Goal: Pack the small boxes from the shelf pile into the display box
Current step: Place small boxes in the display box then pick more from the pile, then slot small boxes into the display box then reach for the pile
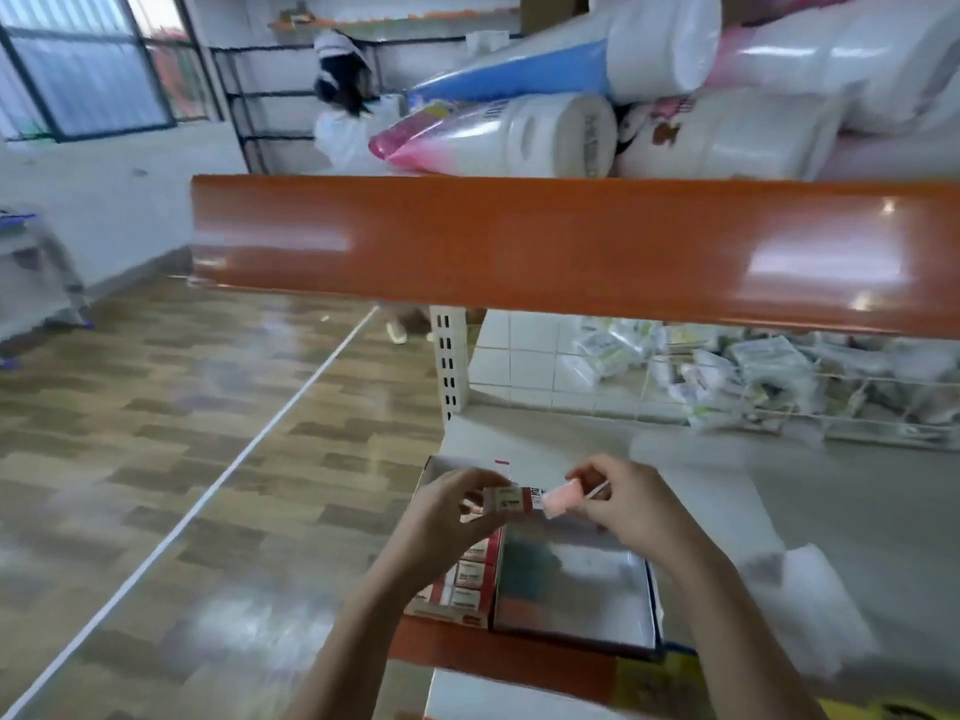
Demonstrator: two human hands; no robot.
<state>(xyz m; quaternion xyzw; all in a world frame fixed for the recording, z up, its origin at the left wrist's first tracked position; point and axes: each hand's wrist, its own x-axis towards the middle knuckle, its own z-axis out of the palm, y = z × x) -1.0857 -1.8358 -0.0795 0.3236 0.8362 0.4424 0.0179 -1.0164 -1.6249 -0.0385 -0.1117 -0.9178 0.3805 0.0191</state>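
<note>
My left hand (457, 506) grips a small red-and-cream box (511, 500) above the display box (571, 579). My right hand (631, 498) pinches the pink end flap (558, 501) of that small box. The display box lies open on the shelf, with a row of small boxes (470, 574) standing along its left side and a shiny bare floor on the right. Its white lid flap (483, 444) stands up at the back. The picture is blurred.
An orange shelf beam (571, 246) crosses just above the work area, with wrapped white rolls (561, 132) piled on it. A wire basket of white packets (779, 381) sits at the back right. Another person (343, 101) stands far across the wooden floor.
</note>
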